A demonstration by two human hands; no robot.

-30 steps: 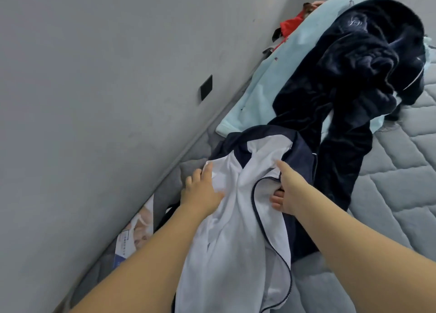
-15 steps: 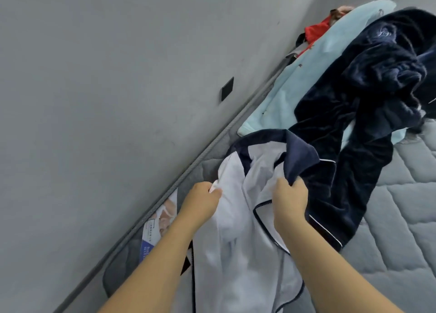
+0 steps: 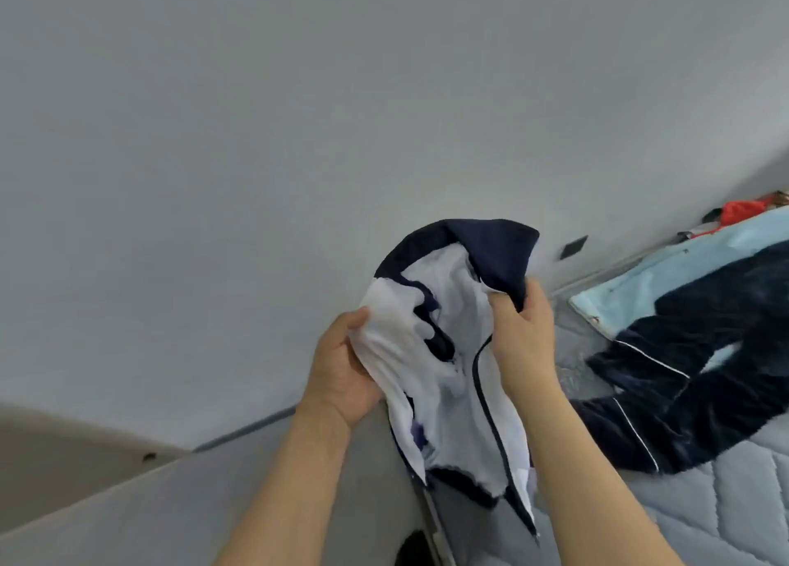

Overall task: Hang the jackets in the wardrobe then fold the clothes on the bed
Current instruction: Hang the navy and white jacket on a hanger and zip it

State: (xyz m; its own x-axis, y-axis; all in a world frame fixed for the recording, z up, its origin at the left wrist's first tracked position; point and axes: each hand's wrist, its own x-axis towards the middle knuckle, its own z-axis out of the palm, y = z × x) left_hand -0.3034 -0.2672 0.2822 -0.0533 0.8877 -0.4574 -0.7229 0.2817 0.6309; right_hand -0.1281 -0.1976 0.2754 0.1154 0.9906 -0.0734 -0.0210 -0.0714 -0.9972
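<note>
A big grey wall (image 3: 256, 138) fills most of what I see. Low on the right is the bed (image 3: 726, 501), with a grey quilted top. On the bed lies a fuzzy dark blue jacket (image 3: 700, 377) with thin white lines on it. Part of it rests on a light blue cloth (image 3: 683, 275) next to the wall. Far back by the wall there is something red (image 3: 738, 211), too small to tell what it is.

The person holds a white and dark blue jacket (image 3: 452, 352) up in the air, in front of the wall and above the near edge of the bed. The left hand (image 3: 341, 373) grips the white cloth on one side. The right hand (image 3: 521, 331) pinches the dark blue collar on the other side. The two hands are a little apart, with the jacket bunched between them, and its bottom hangs down loose.

A small black square (image 3: 574, 247) sits on the wall just above the bed.
</note>
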